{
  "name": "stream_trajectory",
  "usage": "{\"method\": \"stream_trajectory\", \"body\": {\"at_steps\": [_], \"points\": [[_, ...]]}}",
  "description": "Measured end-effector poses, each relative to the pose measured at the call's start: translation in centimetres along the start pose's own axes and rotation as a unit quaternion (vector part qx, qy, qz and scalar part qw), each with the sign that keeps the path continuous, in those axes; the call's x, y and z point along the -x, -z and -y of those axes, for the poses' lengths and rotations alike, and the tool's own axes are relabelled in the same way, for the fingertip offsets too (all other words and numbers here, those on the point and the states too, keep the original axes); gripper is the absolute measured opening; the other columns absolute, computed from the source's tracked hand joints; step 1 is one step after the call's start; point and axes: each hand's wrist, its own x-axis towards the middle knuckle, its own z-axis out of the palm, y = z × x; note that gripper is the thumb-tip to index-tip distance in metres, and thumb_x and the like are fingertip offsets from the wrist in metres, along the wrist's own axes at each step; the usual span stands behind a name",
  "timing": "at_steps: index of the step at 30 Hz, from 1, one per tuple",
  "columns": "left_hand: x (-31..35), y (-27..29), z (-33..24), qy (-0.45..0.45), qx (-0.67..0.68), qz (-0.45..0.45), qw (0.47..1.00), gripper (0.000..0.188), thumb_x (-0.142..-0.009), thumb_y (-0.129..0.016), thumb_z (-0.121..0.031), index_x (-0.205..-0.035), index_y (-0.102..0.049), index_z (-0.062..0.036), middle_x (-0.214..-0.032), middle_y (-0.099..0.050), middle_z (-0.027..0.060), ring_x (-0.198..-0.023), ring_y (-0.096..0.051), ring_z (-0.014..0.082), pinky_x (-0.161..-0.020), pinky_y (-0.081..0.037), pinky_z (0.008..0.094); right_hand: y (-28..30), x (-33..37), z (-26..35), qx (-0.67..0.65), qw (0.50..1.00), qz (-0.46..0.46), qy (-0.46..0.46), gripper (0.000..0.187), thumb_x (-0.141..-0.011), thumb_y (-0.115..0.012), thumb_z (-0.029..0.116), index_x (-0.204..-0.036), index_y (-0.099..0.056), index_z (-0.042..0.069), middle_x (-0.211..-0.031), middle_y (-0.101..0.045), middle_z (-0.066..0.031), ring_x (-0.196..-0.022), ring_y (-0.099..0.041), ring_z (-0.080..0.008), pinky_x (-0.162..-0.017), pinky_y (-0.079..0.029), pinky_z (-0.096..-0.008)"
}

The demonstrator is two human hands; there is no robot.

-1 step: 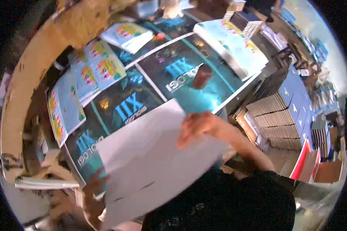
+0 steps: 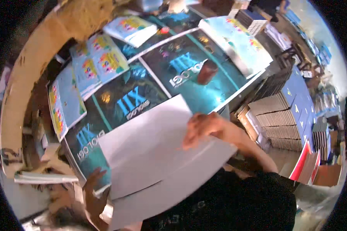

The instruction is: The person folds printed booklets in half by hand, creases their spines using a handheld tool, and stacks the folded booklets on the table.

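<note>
A large white sheet of paper (image 2: pixel 146 154) lies slanted in front of me over the printed covers, with a dark line crossing its lower part. My right hand (image 2: pixel 204 128) is on the sheet's right side, fingers bent together over its edge. Left of the sheet, my left hand (image 2: pixel 93 188) has its fingers apart beside the paper's edge; its lower part is blurred. Beneath the paper is a table of dark teal printed cover sheets (image 2: pixel 123 90). A dark reddish-brown block-like object (image 2: pixel 207 72) stands on them, beyond my right hand.
Light blue printed sheets (image 2: pixel 100 63) lie at the left, with another stack (image 2: pixel 131 29) farther back. A thick pile of light blue covers (image 2: pixel 239 46) sits at the far right. Bound blue book stacks (image 2: pixel 283 111) and a red-edged stack (image 2: pixel 301 163) stand to the right.
The white sheet's lower right part shows more, and its dark line looks longer. My right hand sits slightly farther right and lower. The whole view has shifted a little.
</note>
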Motion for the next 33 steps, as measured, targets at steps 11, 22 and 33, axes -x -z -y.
{"method": "stream_trajectory", "body": {"at_steps": [11, 22, 33], "points": [[6.7, -10.7, 5.7, 0.215, 0.321, -0.145, 0.911, 0.042, -0.102, -0.047, -0.026, -0.130, -0.052, 0.0048, -0.135, -0.051, 0.0180, -0.117, -0.054, 0.0260, -0.101, -0.043, 0.0408, -6.9, 7.0, 0.0, 0.262, 0.856, -0.335, -0.295, 0.047, -0.082, -0.071, 0.020, -0.127, -0.063, 0.010, -0.136, -0.056, -0.0167, -0.137, -0.040, -0.0336, -0.110, -0.034, -0.0442], [1.4, -2.7, -0.5, 0.197, 0.162, -0.106, 0.961, 0.059, -0.078, -0.079, -0.016, -0.126, -0.051, 0.0038, -0.117, -0.058, 0.0132, -0.107, -0.056, 0.0235, -0.093, -0.046, 0.0375, -4.7, -0.9, 5.9, 0.109, 0.902, -0.239, -0.341, 0.036, -0.085, -0.075, 0.012, -0.116, -0.065, -0.002, -0.097, -0.071, -0.0065, -0.081, -0.065, -0.0089, -0.072, -0.052, -0.0236], [-3.8, -0.1, 3.7, -0.014, 0.269, -0.365, 0.891, 0.073, -0.076, -0.081, -0.007, -0.136, -0.041, -0.0009, -0.124, -0.055, 0.0131, -0.116, -0.054, 0.0273, -0.097, -0.047, 0.0411, -1.3, -8.0, 3.2, 0.047, 0.918, -0.380, -0.103, 0.035, -0.077, -0.078, -0.002, -0.107, -0.063, -0.007, -0.101, -0.070, -0.0161, -0.093, -0.069, -0.0194, -0.082, -0.057, -0.0293]]}}
